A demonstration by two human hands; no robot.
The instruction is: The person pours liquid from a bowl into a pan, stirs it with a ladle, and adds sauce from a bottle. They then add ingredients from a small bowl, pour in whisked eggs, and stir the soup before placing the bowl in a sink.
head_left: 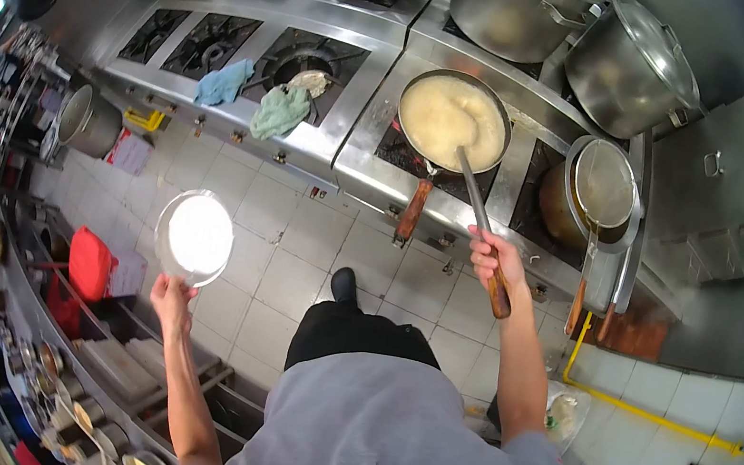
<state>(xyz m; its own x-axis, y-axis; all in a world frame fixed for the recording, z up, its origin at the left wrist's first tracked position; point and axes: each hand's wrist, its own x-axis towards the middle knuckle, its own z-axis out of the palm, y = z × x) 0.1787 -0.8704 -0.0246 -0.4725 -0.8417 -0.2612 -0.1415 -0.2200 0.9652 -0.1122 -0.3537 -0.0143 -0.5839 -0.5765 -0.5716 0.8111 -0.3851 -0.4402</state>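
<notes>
My right hand (495,259) is wrapped round the wooden handle of a long metal utensil (476,195). Its far end dips into a pale, foamy mixture (442,118) in a round pan on the stove, so the tip is hidden. The pan's wooden handle (413,212) points toward me, untouched. Away to the left, over the floor, my left hand (175,292) grips the rim of a round metal bowl (162,235) with bright white contents (200,234).
Blue (224,81) and green cloths (281,111) lie at the stove's front edge. Large lidded pots (520,14) stand behind the pan. A strainer (604,185) rests over a pot at right. Lower left, a counter holds several containers (89,416).
</notes>
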